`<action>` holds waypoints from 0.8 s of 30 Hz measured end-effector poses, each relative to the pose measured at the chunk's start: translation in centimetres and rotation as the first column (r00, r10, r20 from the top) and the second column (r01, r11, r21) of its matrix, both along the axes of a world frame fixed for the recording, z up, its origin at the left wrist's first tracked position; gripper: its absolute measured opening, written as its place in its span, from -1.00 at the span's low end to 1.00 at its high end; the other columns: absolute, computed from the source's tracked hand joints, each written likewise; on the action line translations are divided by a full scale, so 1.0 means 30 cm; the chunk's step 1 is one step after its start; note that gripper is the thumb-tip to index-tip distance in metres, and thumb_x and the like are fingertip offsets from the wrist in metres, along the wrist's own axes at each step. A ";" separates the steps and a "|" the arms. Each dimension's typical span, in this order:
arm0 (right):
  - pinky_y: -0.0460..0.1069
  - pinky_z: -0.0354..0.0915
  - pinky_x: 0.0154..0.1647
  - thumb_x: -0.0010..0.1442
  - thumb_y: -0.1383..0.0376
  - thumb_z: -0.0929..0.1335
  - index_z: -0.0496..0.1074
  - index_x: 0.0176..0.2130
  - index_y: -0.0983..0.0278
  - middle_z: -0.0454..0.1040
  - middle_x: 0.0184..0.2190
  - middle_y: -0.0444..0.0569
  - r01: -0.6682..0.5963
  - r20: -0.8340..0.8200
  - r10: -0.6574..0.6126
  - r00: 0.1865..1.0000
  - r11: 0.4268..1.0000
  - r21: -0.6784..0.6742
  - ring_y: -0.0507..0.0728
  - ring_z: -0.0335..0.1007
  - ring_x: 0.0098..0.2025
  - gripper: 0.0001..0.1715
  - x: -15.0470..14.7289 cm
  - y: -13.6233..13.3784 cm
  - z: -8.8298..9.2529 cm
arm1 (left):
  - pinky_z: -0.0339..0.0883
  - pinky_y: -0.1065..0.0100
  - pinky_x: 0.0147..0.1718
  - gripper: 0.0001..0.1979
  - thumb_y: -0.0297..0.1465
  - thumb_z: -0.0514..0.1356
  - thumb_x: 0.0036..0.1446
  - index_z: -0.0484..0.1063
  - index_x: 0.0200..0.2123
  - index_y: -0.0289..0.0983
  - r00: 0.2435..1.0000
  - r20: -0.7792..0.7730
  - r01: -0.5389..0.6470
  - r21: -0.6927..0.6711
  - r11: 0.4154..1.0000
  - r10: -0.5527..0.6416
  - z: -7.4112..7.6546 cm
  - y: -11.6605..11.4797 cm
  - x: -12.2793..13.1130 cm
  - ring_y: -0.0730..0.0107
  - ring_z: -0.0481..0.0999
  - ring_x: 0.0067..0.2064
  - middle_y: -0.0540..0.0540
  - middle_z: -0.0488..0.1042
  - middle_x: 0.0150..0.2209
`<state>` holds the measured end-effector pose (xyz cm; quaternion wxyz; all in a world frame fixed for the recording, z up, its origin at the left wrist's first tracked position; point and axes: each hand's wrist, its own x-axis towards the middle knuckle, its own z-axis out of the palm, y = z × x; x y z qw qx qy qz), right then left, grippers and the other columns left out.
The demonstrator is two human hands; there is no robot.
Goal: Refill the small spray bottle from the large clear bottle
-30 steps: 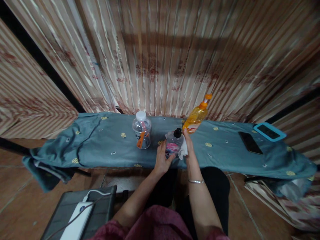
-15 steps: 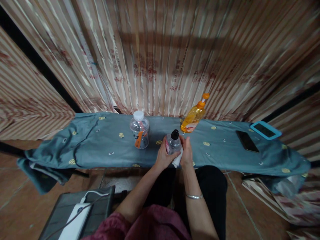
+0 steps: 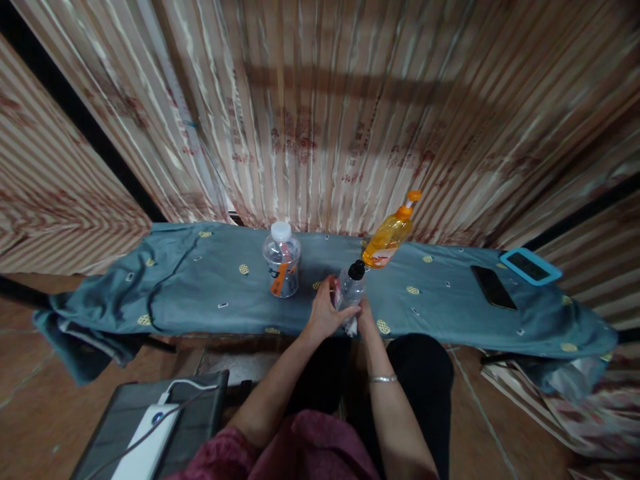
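A long, teal-covered table point(image 3: 200, 287) with yellow motifs stands before a striped curtain point(image 3: 320, 133) at twelve o'clock, on brown floor tiles point(image 3: 50, 420). Counting around one clear bottle point(image 3: 351, 288), black-capped and held at centre by the table's near edge: one orange pump bottle point(image 3: 387, 241) at one, one phone point(image 3: 493, 288) and one blue-framed device point(image 3: 531, 267) at three, one power bank point(image 3: 146, 453) at eight, one white-lidded jar point(image 3: 283, 263) at ten. The left hand point(image 3: 323, 315) has its fingers wrapped around the clear bottle; the right hand point(image 3: 365, 315) is at its four-o'clock side, fingers mostly hidden, closure impossible to tell
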<state>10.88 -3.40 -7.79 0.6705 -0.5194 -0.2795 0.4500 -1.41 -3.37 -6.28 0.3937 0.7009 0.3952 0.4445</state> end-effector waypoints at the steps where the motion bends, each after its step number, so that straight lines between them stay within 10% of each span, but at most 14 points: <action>1: 0.07 0.44 -0.16 -0.02 -0.24 0.38 0.53 -0.43 0.22 0.57 -0.47 -0.06 -0.001 -0.011 0.001 1.000 1.000 -0.017 0.19 0.49 -0.31 -0.41 -0.013 -0.015 -0.023 | 0.33 -0.06 0.19 -0.20 -0.21 0.46 -0.06 0.25 0.21 -0.29 1.000 0.021 0.011 0.001 1.000 -0.011 -0.003 -0.009 -0.001 -0.03 0.47 0.15 -0.31 0.42 0.12; 8: 0.03 0.40 -0.04 0.03 -0.10 0.38 0.52 -0.33 0.22 0.59 -0.32 -0.08 0.119 -0.032 -0.121 0.992 0.991 -0.056 0.14 0.46 -0.19 -0.54 -0.057 -0.076 -0.036 | 0.17 -0.11 0.29 -0.33 -0.18 0.23 0.20 0.16 0.29 -0.31 0.997 0.036 0.062 0.148 0.987 -0.068 -0.020 -0.051 -0.011 -0.07 0.32 0.29 -0.37 0.32 0.24; 13: 0.02 0.40 -0.02 0.02 -0.13 0.43 0.54 -0.21 0.20 0.61 -0.23 -0.11 0.214 -0.089 -0.210 0.974 0.976 0.039 0.14 0.50 -0.12 -0.47 -0.047 -0.067 0.116 | 0.21 -0.08 0.25 -0.34 -0.20 0.30 0.11 0.27 0.24 -0.31 1.000 0.006 0.025 0.131 0.991 -0.026 -0.006 -0.044 -0.017 -0.06 0.33 0.24 -0.32 0.31 0.17; 18: 0.07 0.39 -0.01 0.08 -0.18 0.41 0.59 -0.23 0.23 0.64 -0.27 -0.05 -0.004 0.112 -0.019 0.993 0.979 0.204 0.21 0.53 -0.12 -0.43 -0.037 -0.041 0.304 | 0.31 -0.02 0.19 -0.40 -0.31 0.37 -0.01 0.38 0.13 -0.28 1.000 -0.006 0.019 0.087 0.996 -0.018 0.021 -0.022 -0.017 0.01 0.43 0.14 -0.24 0.39 0.07; 24: 0.05 0.38 -0.18 0.05 -0.25 0.39 0.58 -0.39 0.19 0.59 -0.46 -0.10 -0.014 0.183 -0.007 0.983 0.993 0.115 0.18 0.48 -0.32 -0.41 -0.004 -0.005 0.285 | 0.36 -0.02 0.17 -0.32 -0.40 0.39 -0.13 0.36 0.12 -0.29 1.000 -0.003 0.002 0.005 1.000 -0.002 0.047 -0.024 -0.017 0.00 0.49 0.12 -0.25 0.48 0.07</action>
